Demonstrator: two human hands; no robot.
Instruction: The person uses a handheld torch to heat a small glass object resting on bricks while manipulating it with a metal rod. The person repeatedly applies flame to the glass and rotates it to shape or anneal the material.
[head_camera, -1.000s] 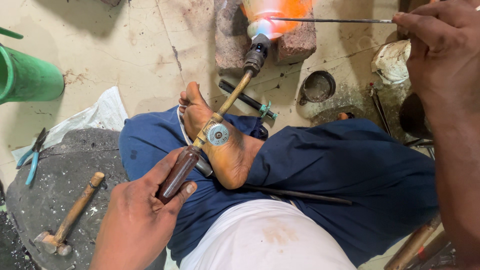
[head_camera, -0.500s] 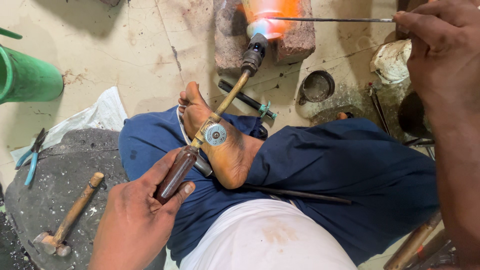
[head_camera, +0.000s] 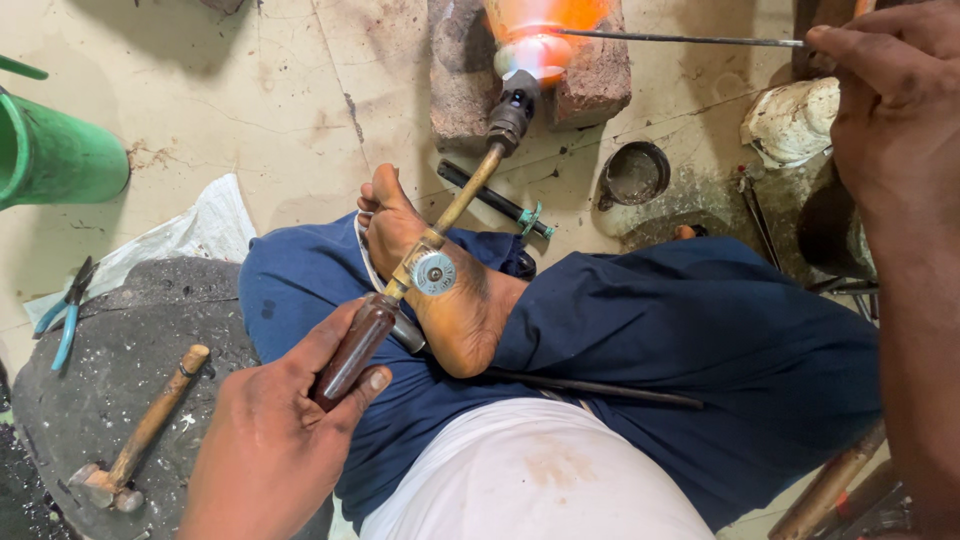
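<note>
From the head view, I see my left hand (head_camera: 275, 440) closed around the torch (head_camera: 440, 250) handle, its flame playing on the brick (head_camera: 590, 75) well ahead. My right hand (head_camera: 890, 110) pinches a thin rod (head_camera: 680, 40), tip in the flame. A hammer (head_camera: 140, 435) lies just left of my left hand.

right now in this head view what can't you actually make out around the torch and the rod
- Far tip of the thin rod: lost in the flame's orange glare over the brick.
- Whatever is being heated: washed out by the same glare.
- Right hand: its grip on the rod is hidden behind its own fingers.
- Green bucket: cut off by the left edge.
- Left hand holds the torch, its palm side hidden.
</note>
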